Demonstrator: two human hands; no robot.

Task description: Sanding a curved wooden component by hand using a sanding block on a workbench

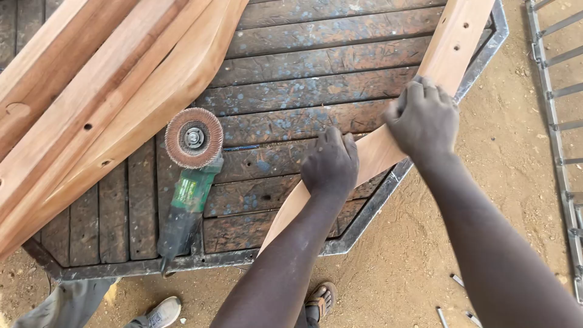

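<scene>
A long curved wooden piece (452,42) with drilled holes lies across the right side of a dark slatted worktable (316,85). My left hand (330,165) presses down on its lower middle, fingers closed over the edge. Farther up the same piece, my right hand (422,118) grips it. A green angle grinder (188,194) with a round flap sanding disc (194,138) lies on the table to the left of my left hand, untouched.
Several stacked curved wooden boards (91,103) cover the table's upper left. The table has a metal rim (364,225) and stands on sandy ground (413,267). A metal frame (562,121) runs along the right edge. Another person's shoe (164,311) shows at bottom left.
</scene>
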